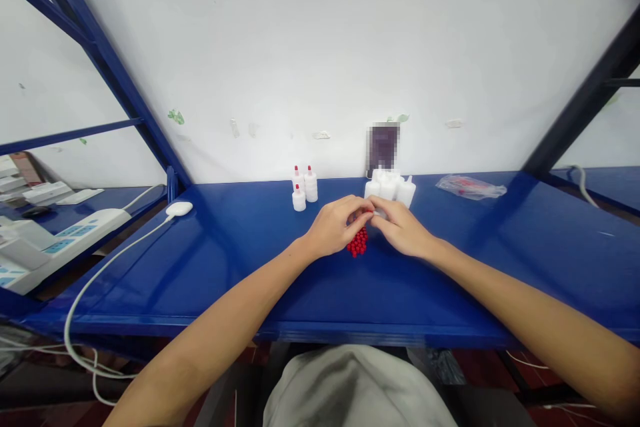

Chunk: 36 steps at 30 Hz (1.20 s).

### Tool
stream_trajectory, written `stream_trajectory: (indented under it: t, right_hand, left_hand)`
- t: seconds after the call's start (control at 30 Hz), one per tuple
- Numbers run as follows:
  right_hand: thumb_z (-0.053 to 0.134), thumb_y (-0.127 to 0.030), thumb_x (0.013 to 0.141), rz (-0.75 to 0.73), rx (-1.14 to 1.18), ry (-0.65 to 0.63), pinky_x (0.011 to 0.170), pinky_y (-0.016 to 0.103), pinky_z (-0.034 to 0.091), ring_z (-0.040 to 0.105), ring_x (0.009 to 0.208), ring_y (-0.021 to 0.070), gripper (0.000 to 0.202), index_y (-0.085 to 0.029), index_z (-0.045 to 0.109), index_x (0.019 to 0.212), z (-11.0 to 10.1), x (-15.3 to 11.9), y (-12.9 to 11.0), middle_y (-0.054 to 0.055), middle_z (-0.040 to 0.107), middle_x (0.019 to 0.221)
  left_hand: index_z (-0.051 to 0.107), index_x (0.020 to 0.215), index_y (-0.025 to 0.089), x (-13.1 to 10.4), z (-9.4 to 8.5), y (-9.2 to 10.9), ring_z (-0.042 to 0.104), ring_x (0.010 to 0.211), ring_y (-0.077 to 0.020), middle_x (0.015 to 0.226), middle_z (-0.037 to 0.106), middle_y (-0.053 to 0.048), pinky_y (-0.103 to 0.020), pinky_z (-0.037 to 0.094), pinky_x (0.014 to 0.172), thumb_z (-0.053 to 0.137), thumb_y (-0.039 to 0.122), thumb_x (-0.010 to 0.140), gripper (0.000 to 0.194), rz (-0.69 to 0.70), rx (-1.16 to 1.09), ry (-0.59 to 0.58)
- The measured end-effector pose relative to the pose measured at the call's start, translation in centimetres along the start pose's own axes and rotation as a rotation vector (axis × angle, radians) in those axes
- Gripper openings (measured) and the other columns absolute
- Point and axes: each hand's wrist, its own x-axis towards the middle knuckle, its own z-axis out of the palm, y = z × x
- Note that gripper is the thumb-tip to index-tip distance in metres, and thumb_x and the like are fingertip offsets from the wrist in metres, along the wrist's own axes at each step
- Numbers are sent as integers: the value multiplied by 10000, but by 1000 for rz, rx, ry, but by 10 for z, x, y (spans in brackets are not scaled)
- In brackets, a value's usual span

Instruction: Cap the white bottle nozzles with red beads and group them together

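Observation:
My left hand (pixel 336 225) and my right hand (pixel 401 228) meet fingertip to fingertip above the table. A small red tip cap (pixel 371 210) shows between my left thumb and fingers. Pinched in my right hand is a small white nozzle piece (pixel 380 213), mostly covered by the fingers. Under my left hand lies a cluster of small red caps (pixel 358 243), partly hidden. Just behind my right hand stand several white squeeze bottles (pixel 385 188) without red tips. Further left, three white bottles with red tips (pixel 299 200) stand upright.
The blue table (pixel 240 267) runs along a white wall. A clear plastic bag (pixel 471 187) with something red inside lies at the back right. A dark, blurred-out object (pixel 383 145) leans on the wall. At left are a white charger puck (pixel 179 209) with its cable and a power strip (pixel 80 240).

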Motion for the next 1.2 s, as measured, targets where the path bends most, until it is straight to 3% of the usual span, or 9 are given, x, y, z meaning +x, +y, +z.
stream_trajectory:
  t: [0.13,0.27,0.47,0.83,0.97,1.07,1.2]
  right_hand:
    - [444,-315,886,-3,122,-69,746,321,433,590,788,217,243,-180,631,810,-2,-1,-3,35,669,820]
    - [492,-417,881,78,62,-62,630,302,414,551,656,200,320,-177,662,753,-1,-2,-3,15,603,636]
    - [449,-390,897,80,76,-9,522,268,292,367,508,112,406,-184,458,547,1,-3,1,-34,396,515]
    - [438,-373,895,96,124,9,542,282,303,398,527,125,388,-190,447,553,1,-3,-4,-25,421,529]
    - [436,-417,921,66,128,-21,573,276,337,439,572,131,363,-192,471,639,1,-2,-6,-24,473,594]
    - [398,-482,954,61,87,-23,606,279,358,479,591,139,346,-193,529,816,0,-1,-4,-33,503,621]
    - [339,-464,985,143,-21,19,623,290,359,506,597,156,339,-207,561,995,0,-1,0,-42,508,605]
  left_hand:
    - [609,1071,177,-3,-1,-2,525,650,-115,792,622,-16,-242,432,653,498,214,922,189,-35,-9,-69]
    - [599,1097,195,-5,0,0,536,635,-112,759,622,3,-226,424,638,483,161,884,245,-69,-7,-144]
    - [574,1183,206,-4,1,5,551,600,-104,693,616,24,-211,429,636,454,191,918,291,-81,-51,-167]
    - [551,1202,211,-4,-1,9,550,559,-111,645,603,31,-210,413,598,438,200,937,289,-69,-25,-176]
    - [535,1152,208,-5,1,9,543,555,-108,679,617,28,-216,396,590,395,208,953,242,-66,-55,-167]
    - [519,1061,195,-4,-3,1,479,492,-99,607,554,49,-218,356,538,409,277,961,170,-132,-64,-45]
    - [496,900,199,-1,-29,-29,412,455,-90,526,455,72,-211,311,497,460,360,925,166,-345,2,387]
